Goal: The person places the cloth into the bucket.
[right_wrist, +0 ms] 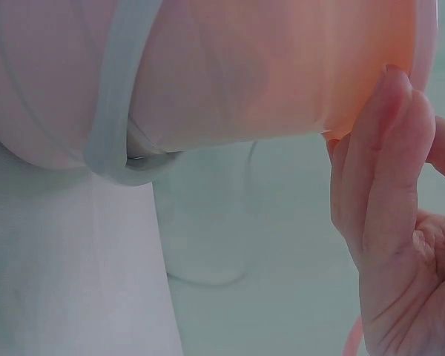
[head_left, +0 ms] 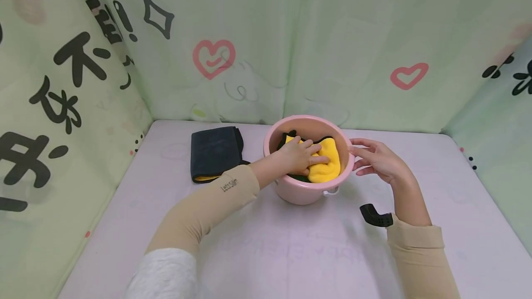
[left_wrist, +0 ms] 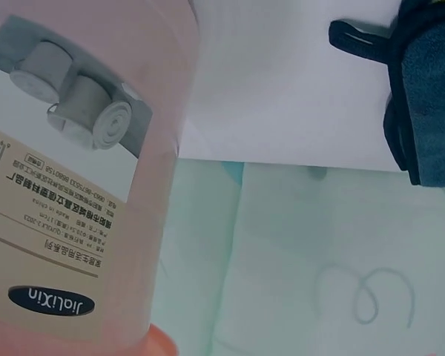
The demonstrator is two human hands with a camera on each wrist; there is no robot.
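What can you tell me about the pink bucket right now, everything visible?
The pink bucket is a round tub of glossy, plastic-looking material, standing upright on the pale table. A whitish handle hangs at its side, and a printed label is stuck on its wall. Inside lies a yellow cloth over something dark. The left hand reaches in onto the cloth; the right hand touches the rim.

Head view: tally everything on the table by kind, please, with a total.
Pink plastic buckets: 1
Cloths: 2, a yellow fleece cloth in the bucket under the left hand, and a folded dark navy cloth beside it
Total: 3
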